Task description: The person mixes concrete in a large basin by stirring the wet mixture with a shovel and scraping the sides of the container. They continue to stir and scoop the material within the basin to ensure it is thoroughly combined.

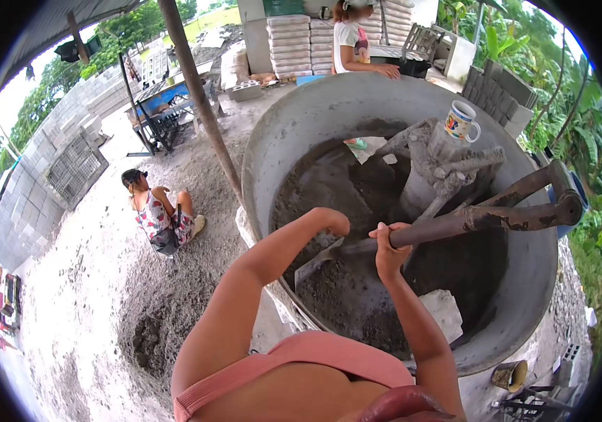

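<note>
My right hand [389, 247] is closed around the shaft of a shovel [449, 226]. The shovel's D-shaped grip rises to the right, over the rim of a round metal mixing pan [526, 295]. Its blade [316, 263] rests low in the pan at the left, among dark grey wet mix [357, 292]. My left hand [332, 221] is curled just above the lower shaft, near the blade; its fingers point down and are mostly hidden, so what they hold cannot be made out. A patterned mug [460, 122] stands on the cement-crusted central hub [427, 169].
One person [357, 42] stands at the pan's far rim; another [164, 214] sits on the ground at left. A wooden post [202, 98] rises beside the pan. Stacked sacks [289, 46], concrete blocks [498, 95], a blue-sided table [164, 98] and a bucket [510, 375] surround it.
</note>
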